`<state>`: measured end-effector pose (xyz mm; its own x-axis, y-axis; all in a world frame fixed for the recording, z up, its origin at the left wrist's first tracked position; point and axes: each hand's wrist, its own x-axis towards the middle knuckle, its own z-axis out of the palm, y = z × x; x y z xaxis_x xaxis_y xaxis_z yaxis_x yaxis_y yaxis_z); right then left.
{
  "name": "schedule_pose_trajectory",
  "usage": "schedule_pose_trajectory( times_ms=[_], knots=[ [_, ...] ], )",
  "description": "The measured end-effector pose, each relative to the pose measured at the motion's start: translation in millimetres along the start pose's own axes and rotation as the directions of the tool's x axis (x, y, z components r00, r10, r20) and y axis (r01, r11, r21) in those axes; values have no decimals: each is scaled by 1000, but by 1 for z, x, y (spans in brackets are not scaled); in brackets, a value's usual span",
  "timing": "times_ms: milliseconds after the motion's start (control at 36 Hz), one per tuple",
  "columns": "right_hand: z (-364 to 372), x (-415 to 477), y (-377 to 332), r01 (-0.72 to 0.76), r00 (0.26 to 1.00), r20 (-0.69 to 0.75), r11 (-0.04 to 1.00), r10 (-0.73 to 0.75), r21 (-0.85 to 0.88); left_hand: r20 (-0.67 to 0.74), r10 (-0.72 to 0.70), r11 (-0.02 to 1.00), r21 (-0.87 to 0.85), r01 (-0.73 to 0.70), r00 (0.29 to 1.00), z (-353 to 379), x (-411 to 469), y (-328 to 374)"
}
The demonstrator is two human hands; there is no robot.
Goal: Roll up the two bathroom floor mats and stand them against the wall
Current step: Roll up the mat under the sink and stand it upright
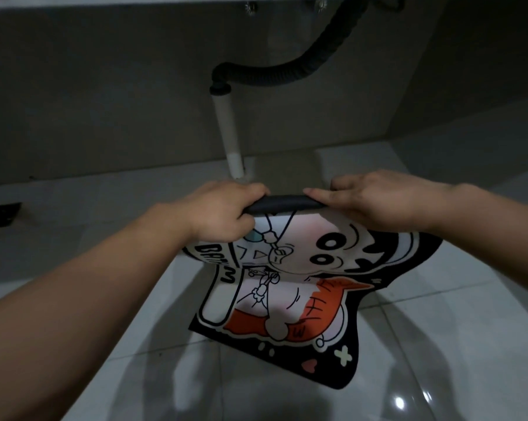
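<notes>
One mat (287, 299) only in view, near end flat on the glossy floor (439, 344), printed side up, middle lifted and creased. Shows a cartoon figure in black, white and orange. Reads "BAT" along the left border, then an "M" past the crease; remainder too folded to make out. No brand visible. Farther on, far edge turned over into a thin dark roll (282, 203), just a first turn. Gripped at its left end by left hand (223, 211), fingers (250, 189) curled over the top, thumb beneath; held at the right end by right hand (375, 202), curled over it likewise. Judged barely begun: most of this mat still to roll, then to stand up; second mat not in sight. Beyond, white pipe (227, 129) and black hose (287, 75) against the wall (104, 101), likely the standing place.
</notes>
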<state>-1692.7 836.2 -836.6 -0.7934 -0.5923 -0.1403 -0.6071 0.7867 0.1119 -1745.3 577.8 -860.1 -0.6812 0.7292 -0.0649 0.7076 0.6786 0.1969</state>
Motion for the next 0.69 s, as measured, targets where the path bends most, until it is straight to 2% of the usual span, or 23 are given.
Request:
schedule_pose_trajectory(
  times_ms=[194,361,528,694],
  knots=[
    [7,-3,2,89,995,-31,974,-97,-209,25,-62,994,95,60,998,-3,3,2],
    [0,-1,0,20,1000,21,981,-17,-192,-40,-80,991,101,84,996,5,4,3],
    [8,-3,5,99,987,-100,971,-123,-216,-70,44,991,127,-35,997,4,1,-4],
    [6,-6,4,96,991,-78,989,-105,-112,-44,23,996,84,-19,999,3,4,-7]
  ],
)
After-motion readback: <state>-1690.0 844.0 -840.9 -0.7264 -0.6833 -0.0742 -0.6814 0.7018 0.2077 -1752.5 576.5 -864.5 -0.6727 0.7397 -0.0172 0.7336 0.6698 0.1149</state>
